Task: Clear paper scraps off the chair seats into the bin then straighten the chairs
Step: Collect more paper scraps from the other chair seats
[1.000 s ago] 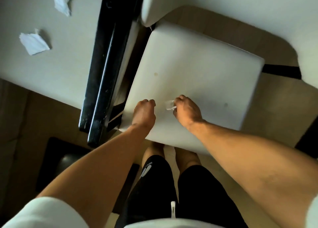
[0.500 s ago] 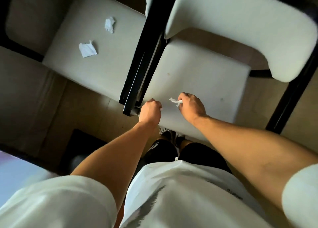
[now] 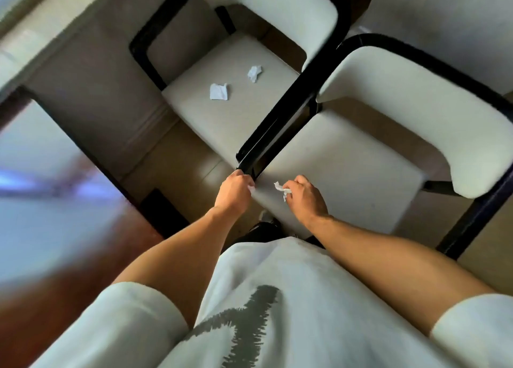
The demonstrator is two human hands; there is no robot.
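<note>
**Scrap pinched over the near chair, two more on the far seat**

A small crumpled paper scrap (image 3: 282, 190) sticks out from the fingertips of the right hand (image 3: 305, 198), which pinches it just above the front left part of the near chair seat (image 3: 347, 173). The left hand (image 3: 233, 193) is curled at the front left corner of that same seat, beside the end of the black frame rail (image 3: 277, 126) that runs between the two chairs; a bit of white shows at its fingertips, possibly another scrap, though the view is too soft there to be sure.

On the far chair seat (image 3: 222, 118), to the left of the rail, lie two more pieces: a flat torn scrap (image 3: 218, 91) near the middle and a crumpled scrap (image 3: 254, 73) further back, well apart from each other. Both chairs have pale cushions, curved pale backrests (image 3: 416, 104) and black frames, and they stand close side by side at an angle.

Both forearms reach forward from white short sleeves, over a white shirt (image 3: 277, 312) with a dark brushed mark. A blurred glossy surface (image 3: 41, 187) fills the left edge.
</note>
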